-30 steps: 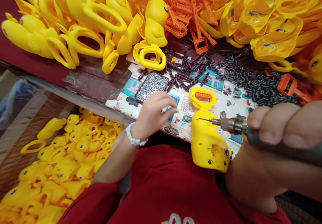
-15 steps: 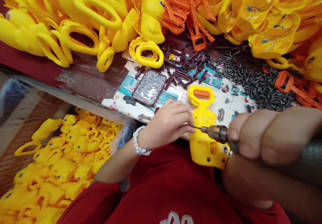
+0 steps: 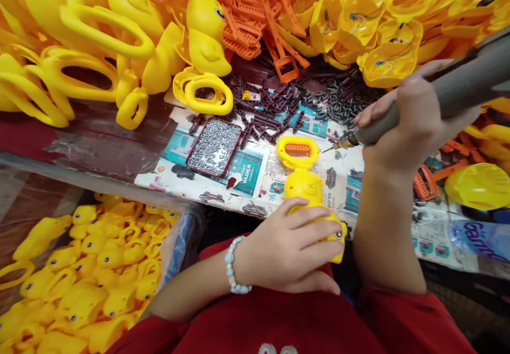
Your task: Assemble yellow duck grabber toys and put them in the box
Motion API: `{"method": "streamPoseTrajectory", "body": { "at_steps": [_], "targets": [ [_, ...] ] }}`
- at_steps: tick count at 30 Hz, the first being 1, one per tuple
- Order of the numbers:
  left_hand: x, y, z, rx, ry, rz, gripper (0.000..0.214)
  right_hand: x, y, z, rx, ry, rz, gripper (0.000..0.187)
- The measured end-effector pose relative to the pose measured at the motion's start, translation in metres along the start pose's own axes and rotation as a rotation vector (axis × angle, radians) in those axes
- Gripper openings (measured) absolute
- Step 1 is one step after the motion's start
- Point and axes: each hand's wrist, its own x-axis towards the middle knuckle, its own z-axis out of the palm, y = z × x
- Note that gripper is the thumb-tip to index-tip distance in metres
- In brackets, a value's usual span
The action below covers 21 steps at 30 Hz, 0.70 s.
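A dark red table (image 3: 111, 147) runs across the scene, its near part spread with printed paper (image 3: 274, 168) and its far part heaped with moulded plastic parts.

A yellow plastic duck toy (image 3: 305, 184) stands on the paper near the table's near edge, tilted slightly, with its loop handle (image 3: 297, 148) pointing far and an orange insert (image 3: 297, 147) set in the loop. The left hand (image 3: 295, 248), with a pale beaded bracelet (image 3: 233, 270) at the wrist, has a firm, closed grip around the toy's lower body. The right hand (image 3: 414, 115) is raised to the right, its grip closed around a grey rotary tool (image 3: 450, 99). The tool's thin bit (image 3: 331, 149) points left and down, near the toy's handle but not touching it.

Just beyond the toy, a red-rimmed tray of small silver screws (image 3: 214, 147) lies on the paper. Dark plastic pegs (image 3: 271, 104) and black tubes (image 3: 342, 99) are scattered farther back, below heaps of orange strips (image 3: 255, 25) and yellow duck halves (image 3: 205, 35). To the near left, yellow duck toys (image 3: 95, 258) fill a lined bin. At the right lies a yellow shell (image 3: 476, 187), with a plastic bottle (image 3: 478, 240) near it.
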Motion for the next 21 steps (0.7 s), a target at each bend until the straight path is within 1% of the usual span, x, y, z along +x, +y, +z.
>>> {"method": "streamPoseTrajectory", "body": {
  "at_steps": [1, 3, 5, 7, 9, 11, 14, 16, 18, 21],
  "targets": [
    [0.001, 0.002, 0.005, -0.004, -0.013, 0.029, 0.035, 0.0, 0.005, 0.002, 0.047, 0.029, -0.024, 0.031],
    [0.002, 0.002, 0.015, -0.018, -0.04, 0.045, 0.041, -0.004, 0.011, 0.004, 0.053, 0.007, -0.022, 0.03],
    [0.002, 0.001, 0.023, -0.018, -0.07, 0.028, 0.047, -0.008, 0.016, 0.004, 0.029, -0.027, -0.013, 0.027],
    [0.001, -0.001, 0.028, -0.001, -0.074, 0.002, 0.046, -0.01, 0.021, 0.002, 0.012, -0.051, -0.02, 0.027],
    [0.0, -0.002, 0.031, 0.01, -0.044, -0.017, 0.04, -0.01, 0.026, 0.001, -0.007, -0.045, -0.036, 0.029],
    [0.0, -0.001, 0.033, 0.002, -0.016, -0.023, 0.035, -0.008, 0.028, 0.0, -0.061, -0.041, -0.02, 0.028],
    [-0.002, -0.001, 0.032, -0.007, 0.001, -0.02, 0.03, -0.006, 0.028, 0.002, -0.216, -0.128, 0.086, 0.023],
    [-0.003, -0.002, 0.03, -0.018, 0.003, -0.017, 0.028, -0.009, 0.025, 0.004, -0.271, -0.174, 0.095, 0.024],
    [-0.004, -0.004, 0.026, -0.043, 0.001, -0.014, 0.028, -0.017, 0.024, 0.005, -0.231, -0.139, 0.026, 0.022],
    [-0.005, -0.005, 0.02, -0.094, -0.004, -0.023, 0.028, -0.034, 0.026, 0.006, -0.14, 0.031, -0.119, 0.019]
  ]
}}
